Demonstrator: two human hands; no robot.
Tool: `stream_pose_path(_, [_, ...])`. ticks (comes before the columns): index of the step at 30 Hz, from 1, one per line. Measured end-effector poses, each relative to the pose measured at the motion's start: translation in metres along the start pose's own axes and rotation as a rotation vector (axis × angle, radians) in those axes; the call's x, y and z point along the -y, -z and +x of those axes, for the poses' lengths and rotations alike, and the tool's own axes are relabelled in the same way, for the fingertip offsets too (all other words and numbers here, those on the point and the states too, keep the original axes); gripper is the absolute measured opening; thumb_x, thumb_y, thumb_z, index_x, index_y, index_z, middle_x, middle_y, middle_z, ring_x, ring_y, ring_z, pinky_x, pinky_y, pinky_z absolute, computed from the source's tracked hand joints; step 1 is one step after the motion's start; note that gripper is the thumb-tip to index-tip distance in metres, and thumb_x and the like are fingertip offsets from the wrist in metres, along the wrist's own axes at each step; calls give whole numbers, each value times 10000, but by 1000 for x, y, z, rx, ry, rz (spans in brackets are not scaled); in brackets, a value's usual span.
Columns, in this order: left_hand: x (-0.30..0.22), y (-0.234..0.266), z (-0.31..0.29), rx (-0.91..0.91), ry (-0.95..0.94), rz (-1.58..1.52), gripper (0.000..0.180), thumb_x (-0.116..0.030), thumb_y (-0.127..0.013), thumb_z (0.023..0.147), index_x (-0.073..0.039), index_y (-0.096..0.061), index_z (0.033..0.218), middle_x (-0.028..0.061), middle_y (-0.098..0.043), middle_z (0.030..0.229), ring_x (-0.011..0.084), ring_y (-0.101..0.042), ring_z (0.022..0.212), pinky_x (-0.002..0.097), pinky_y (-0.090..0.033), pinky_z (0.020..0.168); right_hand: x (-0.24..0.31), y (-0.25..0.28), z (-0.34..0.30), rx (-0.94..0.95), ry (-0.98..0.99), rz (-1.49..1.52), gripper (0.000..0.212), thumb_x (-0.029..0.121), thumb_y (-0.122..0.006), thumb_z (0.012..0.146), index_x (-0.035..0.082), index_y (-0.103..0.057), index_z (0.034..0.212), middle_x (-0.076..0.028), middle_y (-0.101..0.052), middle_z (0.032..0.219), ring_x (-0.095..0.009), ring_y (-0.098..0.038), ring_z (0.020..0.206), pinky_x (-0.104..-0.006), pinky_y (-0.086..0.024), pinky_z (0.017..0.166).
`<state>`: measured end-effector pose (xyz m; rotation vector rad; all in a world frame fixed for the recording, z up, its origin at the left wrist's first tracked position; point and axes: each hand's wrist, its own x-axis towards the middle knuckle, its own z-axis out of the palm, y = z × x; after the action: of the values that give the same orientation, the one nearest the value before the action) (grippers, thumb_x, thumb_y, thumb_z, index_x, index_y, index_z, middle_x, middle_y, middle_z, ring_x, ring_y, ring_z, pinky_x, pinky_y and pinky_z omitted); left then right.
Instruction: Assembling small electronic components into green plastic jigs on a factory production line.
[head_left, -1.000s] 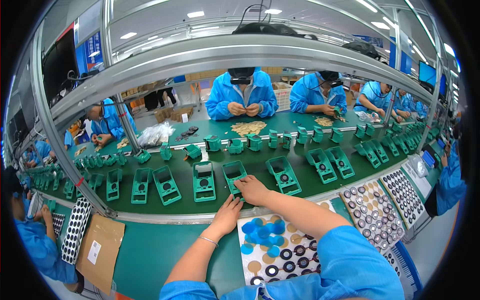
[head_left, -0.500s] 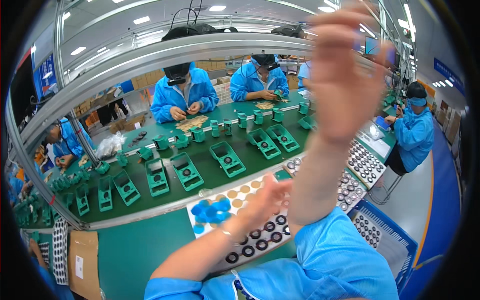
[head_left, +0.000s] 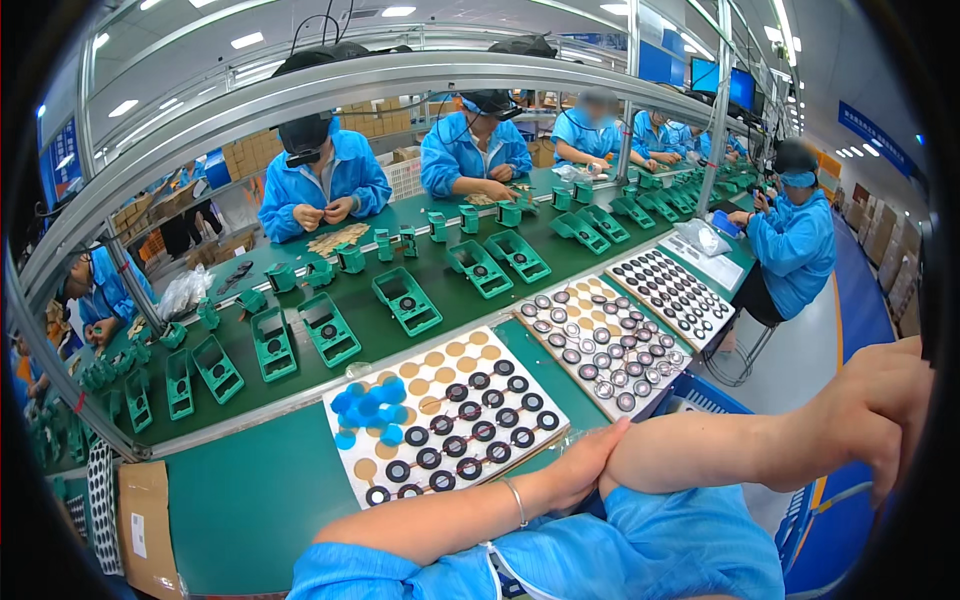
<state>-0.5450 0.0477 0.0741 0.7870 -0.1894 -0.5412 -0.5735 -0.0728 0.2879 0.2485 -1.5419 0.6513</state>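
My left hand (head_left: 585, 465) lies against my right arm near the elbow, by the edge of the blue sleeve (head_left: 660, 520). Most of its fingers are hidden there. Out at the far right, my right hand (head_left: 880, 415) hangs bent at the wrist with loose fingers. Nothing shows in it, and it touches nothing I can see. In front of me lies a white sheet (head_left: 345, 445) bearing tan discs (head_left: 435, 359) and black rings (head_left: 484, 431) in rows. Several translucent blue discs (head_left: 370, 405) are heaped at its left corner.
Green housings (head_left: 407, 300) line the bench beyond. Further right are a board of ringed discs (head_left: 600, 345), another sheet of black rings (head_left: 672, 290) and a blue crate (head_left: 715, 395). Brown cardboard (head_left: 145, 525) lies at left. Several co-workers sit opposite; one person (head_left: 795, 235) sits at right.
My right arm has swung from raised upright down to the right. My left hand has moved rightward and lower, off the sheet's area onto my right arm. The view has shifted right.
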Motion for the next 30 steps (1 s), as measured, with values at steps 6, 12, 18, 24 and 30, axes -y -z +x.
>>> stream_pose_path(6, [7,25,-24,100,27,116,501,-360,-257,986,-28,-333,1353,102,-346,1392,195,-316,1290,325,-250,1072,-7,18,-30,53,216,-18,199,182,-382,910,12,-467,848,-152,-531,648,-237,-530,581,-323,-439,418])
stream_pose_path(12, [-86,70,-110,-694,-784,1766,281,-93,-673,738,-36,-593,1001,130,-534,1086,312,-499,999,388,-422,860,-29,102,-109,-419,-45,-764,326,237,-365,948,-3,-579,891,-130,-617,722,-221,-576,638,-301,-460,518])
stream_pose_path(18, [-92,147,-120,-819,-322,2091,119,-164,-655,700,-65,-653,765,98,-558,891,290,-479,880,373,-420,792,-90,160,-163,-682,-784,-1303,128,99,-589,849,8,-620,934,-54,-622,805,-92,-565,708,-238,-461,645])
stream_pose_path(24, [-86,159,-118,-777,-354,2116,88,-140,-641,710,-64,-640,755,94,-542,853,282,-478,882,383,-417,774,-107,181,-180,-433,-957,-1522,113,116,-605,824,38,-620,905,-90,-611,763,-199,-576,677,-297,-469,611])
stream_pose_path(30, [-109,144,-126,-782,-512,1842,75,-99,-623,750,-52,-597,803,100,-538,852,283,-482,867,363,-421,778,-115,194,-186,-220,-1113,-1660,256,101,-649,797,53,-602,1043,-114,-609,959,-200,-594,843,-286,-495,719])
